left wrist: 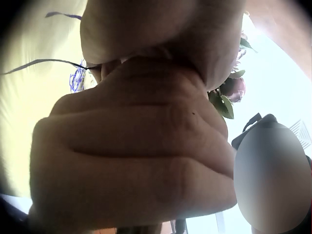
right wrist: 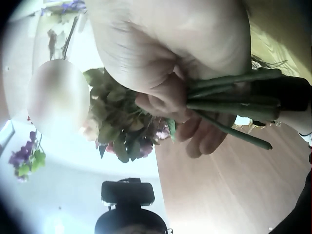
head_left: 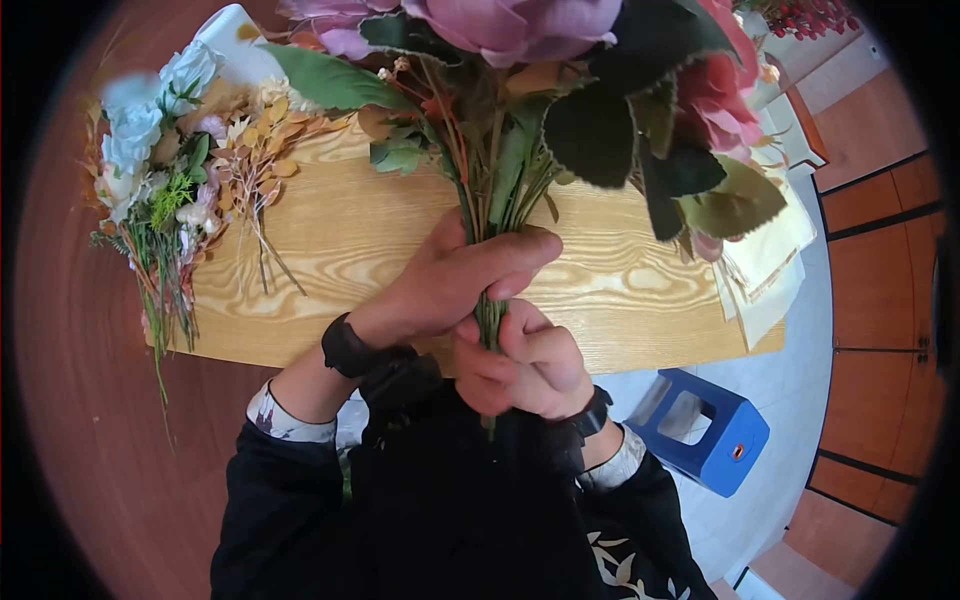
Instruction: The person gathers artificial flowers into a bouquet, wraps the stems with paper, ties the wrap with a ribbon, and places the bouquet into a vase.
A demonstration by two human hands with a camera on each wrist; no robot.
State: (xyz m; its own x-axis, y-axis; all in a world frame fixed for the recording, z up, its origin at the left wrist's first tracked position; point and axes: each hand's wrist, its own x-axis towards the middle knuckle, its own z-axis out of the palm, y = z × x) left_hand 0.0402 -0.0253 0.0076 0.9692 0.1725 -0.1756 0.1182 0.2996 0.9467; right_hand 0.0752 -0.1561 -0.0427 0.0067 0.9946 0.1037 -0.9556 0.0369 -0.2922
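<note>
A bouquet with a large purple flower, a pink flower and dark leaves rises over the table in the head view. The left hand grips its stems just under the leaves, thumb lying across them. Directly below, the right hand curls round the lower stems. In the right wrist view the cut green stem ends stick out past the right hand. Folded fingers of the left hand fill the left wrist view, hiding the stems there.
Pale blue flowers and orange-leaved sprigs lie at the left of the wooden table, near a white container. Cream paper sheets lie at the right edge. A blue stool stands on the floor below right.
</note>
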